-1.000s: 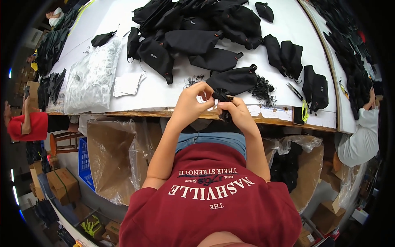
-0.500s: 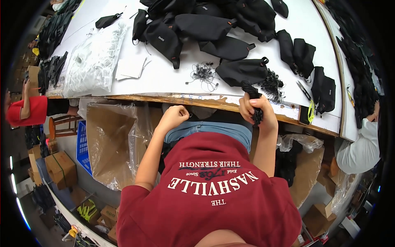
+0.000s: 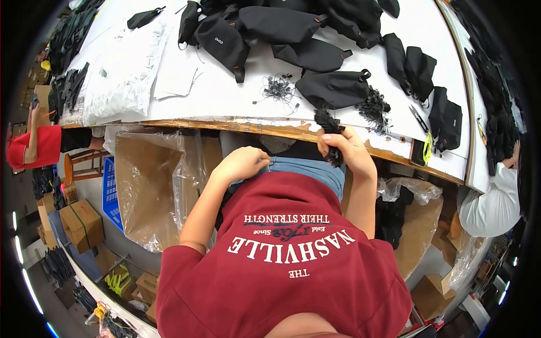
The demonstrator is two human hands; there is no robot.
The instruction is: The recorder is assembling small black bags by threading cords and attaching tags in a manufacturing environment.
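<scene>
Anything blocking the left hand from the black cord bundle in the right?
Nothing visible. An open gap separates the left hand from the black cord bundle gripped in the right hand; the blue jeans appear beyond that gap, not in the way.

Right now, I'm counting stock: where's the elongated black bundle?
Head view, right of centre: the black bundle is in the right hand, near the white table's edge.

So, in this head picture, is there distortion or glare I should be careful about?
In the head view, the table's front edge bends; the plastic bag looks washed out; the black bundle in the right hand is so dark its strands blend.
</scene>
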